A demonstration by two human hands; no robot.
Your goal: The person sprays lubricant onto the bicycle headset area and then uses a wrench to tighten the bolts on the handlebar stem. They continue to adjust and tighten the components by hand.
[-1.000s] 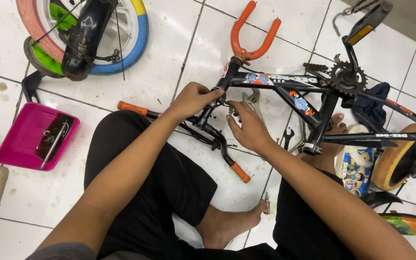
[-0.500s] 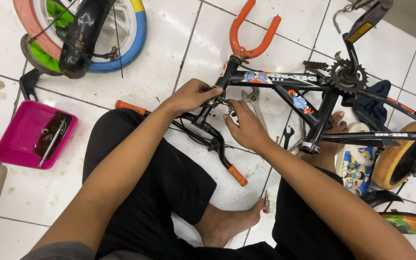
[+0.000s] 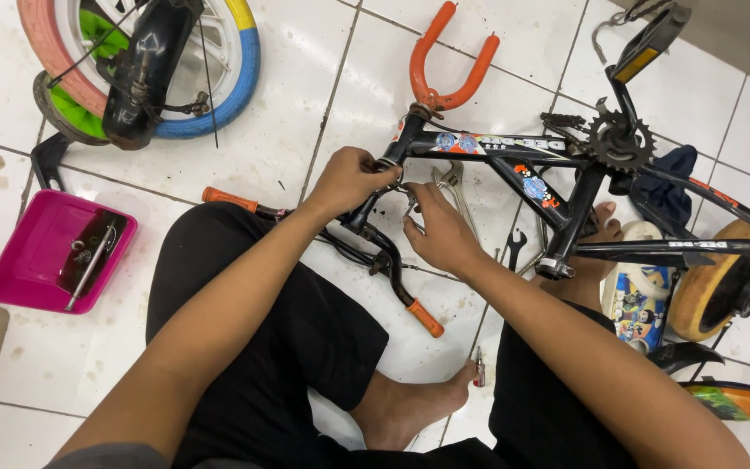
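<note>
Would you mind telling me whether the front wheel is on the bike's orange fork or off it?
Off. The orange fork lies with bare prongs, and a wheel lies apart on the floor tiles.

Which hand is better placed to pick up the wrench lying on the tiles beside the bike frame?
Right, probably. The right hand sits just beside the silver wrench on the tiles, while the left hand grips the bike frame at the handlebar stem and looks busy steadying it.
</note>
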